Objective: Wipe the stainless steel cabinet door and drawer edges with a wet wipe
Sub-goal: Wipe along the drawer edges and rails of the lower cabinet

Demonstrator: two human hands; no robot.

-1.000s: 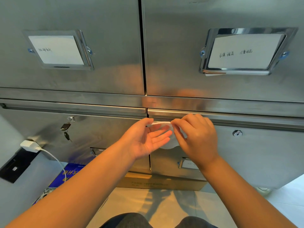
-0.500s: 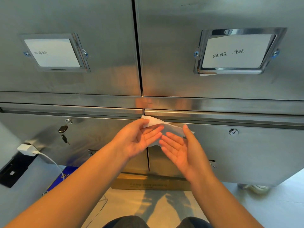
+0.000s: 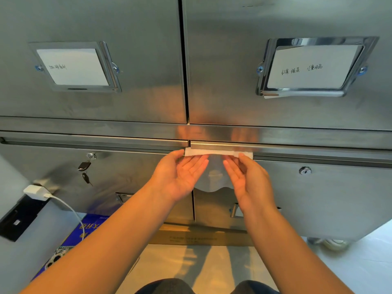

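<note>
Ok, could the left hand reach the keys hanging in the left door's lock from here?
Probably yes: the keys hang off to the side of the left hand with only bare steel between, but it is pinching the wet wipe.

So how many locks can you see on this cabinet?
2. The left lock is on the lower left door, with keys hanging from it; the right lock is on the lower right door. Others may sit out of view.
</note>
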